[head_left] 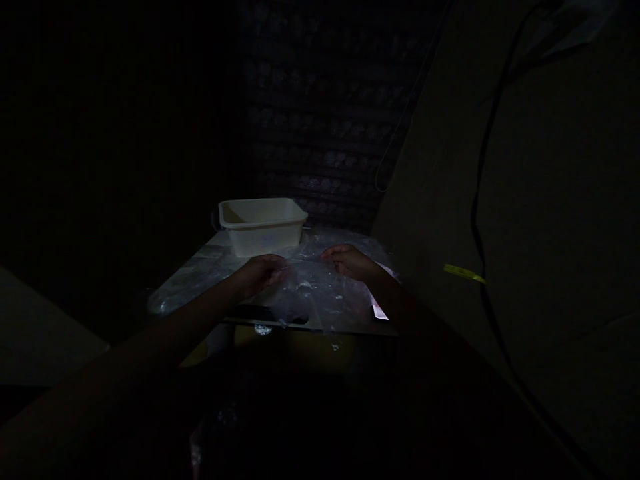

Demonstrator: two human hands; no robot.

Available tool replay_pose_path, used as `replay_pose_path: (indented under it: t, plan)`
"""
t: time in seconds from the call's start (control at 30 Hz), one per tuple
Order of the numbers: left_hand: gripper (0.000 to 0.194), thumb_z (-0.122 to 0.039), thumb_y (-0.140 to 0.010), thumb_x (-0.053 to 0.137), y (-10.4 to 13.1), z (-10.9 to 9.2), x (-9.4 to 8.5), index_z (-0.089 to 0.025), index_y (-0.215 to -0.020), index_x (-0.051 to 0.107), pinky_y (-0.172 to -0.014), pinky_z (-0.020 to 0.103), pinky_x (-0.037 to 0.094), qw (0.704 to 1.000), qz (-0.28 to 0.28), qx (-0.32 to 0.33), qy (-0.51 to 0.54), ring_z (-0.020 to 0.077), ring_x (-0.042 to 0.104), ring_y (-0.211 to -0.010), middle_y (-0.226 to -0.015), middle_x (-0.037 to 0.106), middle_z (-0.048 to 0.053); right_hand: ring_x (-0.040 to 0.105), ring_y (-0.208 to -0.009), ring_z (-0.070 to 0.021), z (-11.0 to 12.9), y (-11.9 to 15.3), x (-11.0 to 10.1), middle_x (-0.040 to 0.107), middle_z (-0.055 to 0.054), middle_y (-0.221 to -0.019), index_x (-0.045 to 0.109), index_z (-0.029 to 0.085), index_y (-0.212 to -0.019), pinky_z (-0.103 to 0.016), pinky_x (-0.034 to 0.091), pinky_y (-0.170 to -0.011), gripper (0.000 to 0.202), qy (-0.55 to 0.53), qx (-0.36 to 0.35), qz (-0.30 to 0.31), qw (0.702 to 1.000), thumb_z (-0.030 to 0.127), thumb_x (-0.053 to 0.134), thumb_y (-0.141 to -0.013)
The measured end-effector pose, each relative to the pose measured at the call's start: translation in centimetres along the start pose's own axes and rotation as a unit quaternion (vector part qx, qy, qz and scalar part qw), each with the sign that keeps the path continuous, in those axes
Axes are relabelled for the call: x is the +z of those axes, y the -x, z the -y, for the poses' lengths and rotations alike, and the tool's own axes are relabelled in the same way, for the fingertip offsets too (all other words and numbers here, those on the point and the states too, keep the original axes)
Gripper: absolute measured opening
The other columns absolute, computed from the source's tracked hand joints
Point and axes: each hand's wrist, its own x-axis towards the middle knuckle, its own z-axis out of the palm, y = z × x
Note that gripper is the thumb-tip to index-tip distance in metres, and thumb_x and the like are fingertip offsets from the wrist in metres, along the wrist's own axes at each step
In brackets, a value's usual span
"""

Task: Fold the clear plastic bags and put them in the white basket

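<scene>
Between my two hands stretches a clear plastic bag, its upper edge pulled roughly level. My left hand pinches it at one end, and my right hand pinches it at the other, the fingers closed. The plastic hangs down over the near part of a small table. Behind my left hand stands a cream rectangular tub, open at the top. The scene is very dark, so the bag's outline and whatever may lie inside the tub are hard to make out.
More crumpled clear plastic lies across the tabletop. A bright pinkish-white patch shows beside my right forearm. On the right, a dark cable with a yellow tag hangs along the wall. A dark patterned surface rises behind the table.
</scene>
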Motion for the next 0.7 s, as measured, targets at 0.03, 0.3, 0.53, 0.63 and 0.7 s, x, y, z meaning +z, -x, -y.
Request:
replay_pose_path:
  t: [0.03,0.3,0.53,0.63,0.7]
  plan:
    - [0.012,-0.003,-0.061,0.046,0.0,-0.1,0.0,-0.011,-0.065,0.053,-0.048,0.015,0.044,1.000,0.004,0.000,0.007,0.0079,0.054,-0.051,-0.058,0.057,0.003,0.047,-0.049,-0.0057,0.1,0.0,0.1,0.055,0.001,-0.058,0.055,0.015,-0.057,-0.019,0.036,-0.047,0.008,0.000,-0.002,-0.007,1.000,0.010,0.052,-0.052]
    - [0.019,-0.027,-0.065,0.042,1.0,-0.6,0.4,-0.011,-0.071,0.051,-0.057,0.032,0.045,0.987,0.083,-0.109,0.079,0.0181,0.057,-0.060,-0.066,0.059,0.009,0.044,-0.045,-0.0064,0.2,-0.1,0.7,0.048,0.003,-0.052,0.050,0.016,-0.058,-0.021,0.037,-0.043,0.008,-0.025,-0.019,-0.093,0.995,0.012,0.048,-0.052]
    - [0.027,-0.032,-0.061,0.043,1.5,-0.9,0.7,-0.011,-0.076,0.051,-0.060,0.034,0.044,0.983,0.109,-0.111,0.098,0.0221,0.057,-0.071,-0.077,0.059,0.012,0.042,-0.047,-0.0067,0.2,-0.1,1.0,0.045,0.004,-0.053,0.049,0.016,-0.058,-0.023,0.039,-0.045,0.007,-0.047,-0.036,-0.123,0.991,0.013,0.050,-0.052]
    - [0.018,-0.018,-0.059,0.048,1.6,-0.5,1.3,-0.013,-0.077,0.050,-0.057,0.029,0.045,0.989,0.087,-0.107,0.052,0.0188,0.058,-0.067,-0.077,0.060,0.009,0.043,-0.048,-0.0072,0.3,0.0,1.2,0.044,0.004,-0.053,0.048,0.017,-0.058,-0.024,0.040,-0.045,0.007,-0.054,-0.041,-0.129,0.989,0.015,0.051,-0.052]
    - [0.024,-0.008,-0.058,0.050,1.6,-0.2,1.7,-0.015,-0.080,0.048,-0.055,0.025,0.046,0.994,0.052,-0.097,0.016,0.0146,0.058,-0.060,-0.072,0.060,0.005,0.043,-0.049,-0.0075,0.4,0.0,1.2,0.043,0.004,-0.054,0.047,0.017,-0.059,-0.023,0.039,-0.044,0.007,-0.053,-0.040,-0.124,0.990,0.015,0.051,-0.053]
